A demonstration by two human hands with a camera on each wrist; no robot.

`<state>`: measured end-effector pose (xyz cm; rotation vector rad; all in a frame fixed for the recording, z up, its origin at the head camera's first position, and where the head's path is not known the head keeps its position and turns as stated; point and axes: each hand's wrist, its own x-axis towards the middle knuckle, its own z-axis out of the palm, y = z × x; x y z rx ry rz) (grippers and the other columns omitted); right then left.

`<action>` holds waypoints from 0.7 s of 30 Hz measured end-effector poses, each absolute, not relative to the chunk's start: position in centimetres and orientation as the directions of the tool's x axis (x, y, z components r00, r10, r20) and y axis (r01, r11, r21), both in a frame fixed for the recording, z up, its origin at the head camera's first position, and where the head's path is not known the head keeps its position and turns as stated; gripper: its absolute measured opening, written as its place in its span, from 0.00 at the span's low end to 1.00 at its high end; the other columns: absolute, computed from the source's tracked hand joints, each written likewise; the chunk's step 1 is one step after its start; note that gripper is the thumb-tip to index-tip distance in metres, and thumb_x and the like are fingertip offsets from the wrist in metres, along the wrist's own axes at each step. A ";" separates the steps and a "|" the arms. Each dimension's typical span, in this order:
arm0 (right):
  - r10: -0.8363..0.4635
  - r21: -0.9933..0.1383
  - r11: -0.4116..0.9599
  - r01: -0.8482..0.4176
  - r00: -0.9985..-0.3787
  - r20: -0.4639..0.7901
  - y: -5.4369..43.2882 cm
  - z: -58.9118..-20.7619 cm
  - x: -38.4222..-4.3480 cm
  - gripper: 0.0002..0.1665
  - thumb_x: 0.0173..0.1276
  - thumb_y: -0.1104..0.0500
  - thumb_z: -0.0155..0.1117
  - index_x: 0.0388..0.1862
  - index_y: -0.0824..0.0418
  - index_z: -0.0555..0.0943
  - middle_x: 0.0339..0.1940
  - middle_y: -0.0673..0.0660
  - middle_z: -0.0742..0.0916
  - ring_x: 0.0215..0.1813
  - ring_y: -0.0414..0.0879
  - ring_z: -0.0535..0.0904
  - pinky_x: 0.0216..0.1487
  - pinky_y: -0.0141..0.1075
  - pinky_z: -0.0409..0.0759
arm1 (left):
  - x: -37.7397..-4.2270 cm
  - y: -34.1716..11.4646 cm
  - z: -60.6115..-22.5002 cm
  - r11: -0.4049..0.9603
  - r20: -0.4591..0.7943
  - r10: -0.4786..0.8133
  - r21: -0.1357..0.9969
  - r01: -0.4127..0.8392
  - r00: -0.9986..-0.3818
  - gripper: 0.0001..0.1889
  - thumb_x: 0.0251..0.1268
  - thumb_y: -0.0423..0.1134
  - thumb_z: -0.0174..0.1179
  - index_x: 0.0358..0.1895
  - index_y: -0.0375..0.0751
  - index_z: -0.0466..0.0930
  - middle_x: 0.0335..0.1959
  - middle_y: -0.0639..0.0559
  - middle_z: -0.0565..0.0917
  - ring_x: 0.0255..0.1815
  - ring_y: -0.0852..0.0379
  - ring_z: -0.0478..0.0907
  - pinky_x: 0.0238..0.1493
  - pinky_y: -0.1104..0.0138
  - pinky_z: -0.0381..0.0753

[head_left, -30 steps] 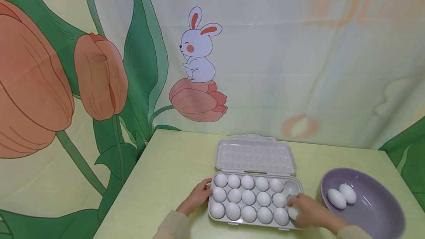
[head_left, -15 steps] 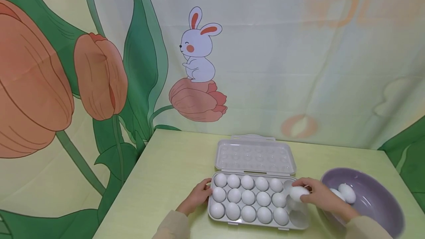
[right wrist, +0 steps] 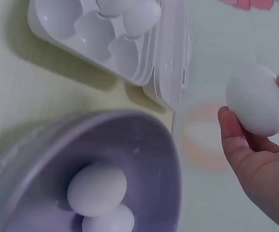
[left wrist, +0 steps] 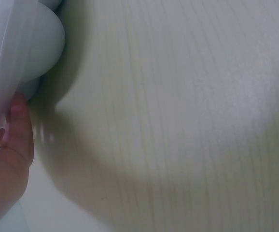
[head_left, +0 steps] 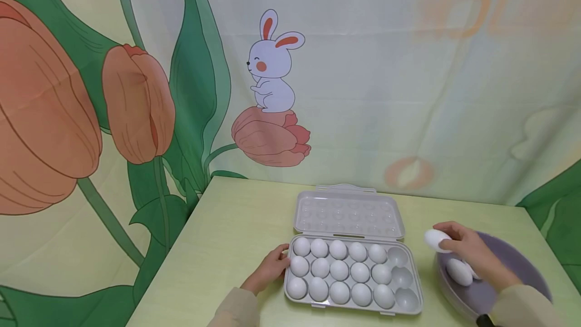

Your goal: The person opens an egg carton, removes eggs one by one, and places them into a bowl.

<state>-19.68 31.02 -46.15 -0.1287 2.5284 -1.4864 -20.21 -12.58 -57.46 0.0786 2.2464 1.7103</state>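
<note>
Behind the pale yellow desk hangs a backdrop printed with orange tulips and a white rabbit. The right hand has its fingers curled round one white egg, thumb on one side and fingertips on the other, holding it up near the far-left rim of the purple bowl as the head camera sees it. The left hand pinches the left edge of the egg tray between its fingers and thumb. Fifteen eggs sit in the tray in three rows of five, and the three hollows nearest the bowl are vacant. Its lid is folded back on the far side. Two more eggs lie together in the bowl.
</note>
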 end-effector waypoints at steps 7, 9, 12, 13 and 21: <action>-0.073 -0.842 0.531 0.097 -0.985 -0.159 34.5 -46.7 -20.3 0.28 0.63 0.58 0.50 0.58 0.72 0.60 0.53 0.68 0.72 0.37 0.28 0.73 0.39 0.35 0.75 | -20.0 -12.5 -57.1 0.280 -0.220 0.227 0.948 -0.153 -0.949 0.23 0.59 0.29 0.44 0.60 0.28 0.59 0.32 0.46 0.71 0.30 0.57 0.71 0.28 0.66 0.76; -0.052 -0.840 0.533 0.102 -0.987 -0.152 35.3 -47.0 -20.3 0.29 0.64 0.59 0.50 0.59 0.73 0.59 0.54 0.72 0.71 0.36 0.27 0.72 0.39 0.33 0.75 | -20.0 -12.5 -57.1 0.277 -0.218 0.227 0.949 -0.151 -0.949 0.23 0.59 0.29 0.44 0.60 0.28 0.59 0.33 0.45 0.71 0.30 0.57 0.72 0.29 0.65 0.76; -0.022 -0.842 0.529 0.108 -0.990 -0.140 36.3 -47.5 -20.4 0.30 0.63 0.61 0.52 0.59 0.75 0.57 0.53 0.76 0.69 0.35 0.26 0.71 0.38 0.31 0.76 | -20.0 -12.5 -57.1 0.276 -0.217 0.226 0.949 -0.151 -0.950 0.23 0.59 0.29 0.43 0.60 0.28 0.59 0.33 0.45 0.71 0.30 0.58 0.71 0.28 0.65 0.76; -0.012 -0.842 0.528 0.110 -0.990 -0.137 36.6 -47.8 -20.4 0.30 0.63 0.62 0.52 0.59 0.76 0.57 0.53 0.77 0.69 0.34 0.25 0.71 0.37 0.30 0.76 | -20.1 -12.5 -57.1 0.276 -0.217 0.225 0.949 -0.152 -0.950 0.23 0.59 0.29 0.43 0.60 0.28 0.59 0.33 0.45 0.71 0.30 0.58 0.71 0.28 0.66 0.76; 0.060 -0.817 0.546 0.186 -0.981 -0.183 38.5 -48.6 -20.2 0.35 0.61 0.65 0.52 0.61 0.80 0.50 0.56 0.82 0.62 0.33 0.23 0.67 0.36 0.24 0.74 | -20.1 -12.5 -57.4 0.285 -0.215 0.214 0.947 -0.150 -0.953 0.23 0.58 0.29 0.44 0.60 0.29 0.60 0.32 0.47 0.70 0.29 0.57 0.71 0.28 0.66 0.76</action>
